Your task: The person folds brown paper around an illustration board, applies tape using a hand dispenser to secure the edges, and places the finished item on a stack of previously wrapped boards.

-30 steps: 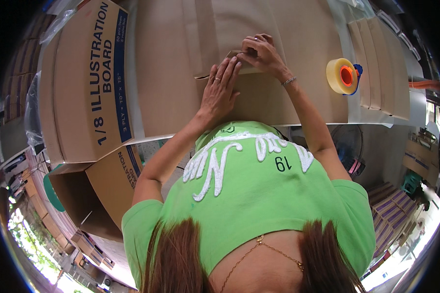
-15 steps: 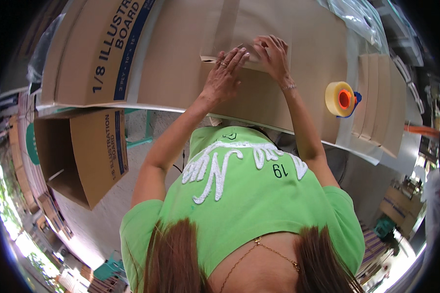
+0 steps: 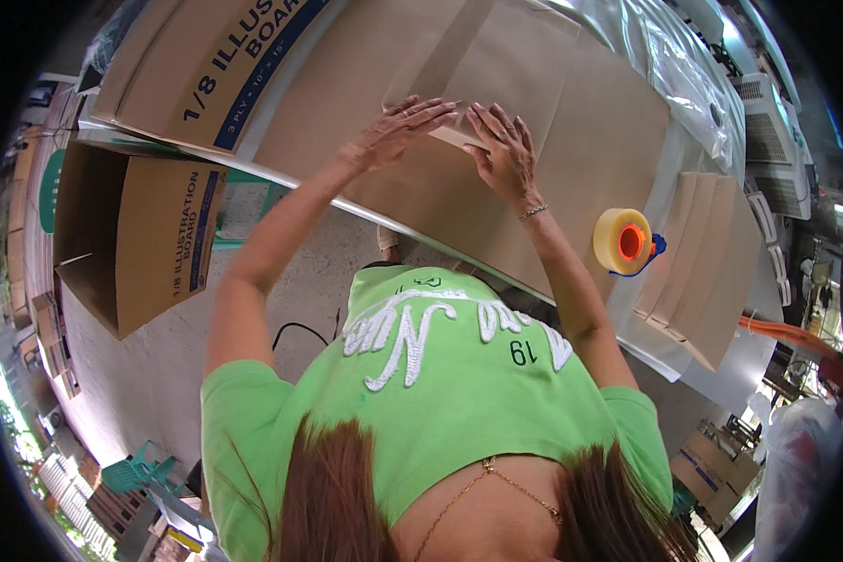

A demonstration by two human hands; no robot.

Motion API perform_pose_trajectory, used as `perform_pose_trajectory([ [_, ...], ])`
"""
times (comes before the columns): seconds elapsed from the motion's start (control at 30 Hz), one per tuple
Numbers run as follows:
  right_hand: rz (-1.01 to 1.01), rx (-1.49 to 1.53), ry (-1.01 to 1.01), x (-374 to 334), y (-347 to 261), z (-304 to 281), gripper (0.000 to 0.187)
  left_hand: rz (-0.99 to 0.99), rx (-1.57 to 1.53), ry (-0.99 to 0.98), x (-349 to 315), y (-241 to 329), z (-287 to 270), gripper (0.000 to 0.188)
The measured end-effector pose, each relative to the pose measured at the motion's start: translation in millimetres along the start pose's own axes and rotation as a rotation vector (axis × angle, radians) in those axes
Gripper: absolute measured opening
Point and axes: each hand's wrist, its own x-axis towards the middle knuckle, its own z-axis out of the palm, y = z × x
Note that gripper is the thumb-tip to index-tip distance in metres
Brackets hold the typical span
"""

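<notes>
A flat brown package (image 3: 510, 70), with a darker band across it, lies on the brown-covered table in front of me. My left hand (image 3: 407, 129) rests along its near left edge, fingers stretched out together and palm down. At the near edge my right hand (image 3: 504, 150) lies with its fingers extended and thumb apart. The fingertips of both hands come close together there. Neither hand grips anything. To the right of my right forearm is a roll of clear tape (image 3: 608, 241) on an orange and blue dispenser (image 3: 635, 244).
Folded cardboard pieces (image 3: 698, 267) lie at the table's right. A large carton (image 3: 164, 84) stands on the left end, and an open carton (image 3: 164, 234) sits below it beside the table. Clear plastic sheeting (image 3: 688, 84) covers the far right edge.
The view has shifted and tilted. My left fingers now point more to the right, and my right hand has flattened from a bent-finger pose onto the package's near edge.
</notes>
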Motion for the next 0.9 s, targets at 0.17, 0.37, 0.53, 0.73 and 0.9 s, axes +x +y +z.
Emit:
perform_pose_trajectory([
  [0.17,0.043,0.024,0.003,2,-7,1,0.054,0.248,0.204,-0.016,-1,-64,-9,0.083],
  [0.37,0.075,0.026,-0.02,1,-5,-2,0.056,0.476,0.443,0.286,14,-90,10,0.072],
  [0.53,0.106,0.02,-0.038,3,-8,-4,0.057,0.443,0.433,0.561,22,-80,27,0.047],
  [0.73,0.117,0.009,-0.042,4,-13,-3,0.057,0.156,0.258,0.53,22,-46,41,0.041],
  [0.9,0.104,-0.035,-0.041,1,-6,3,0.062,-0.03,0.089,0.478,13,20,27,0.056],
])
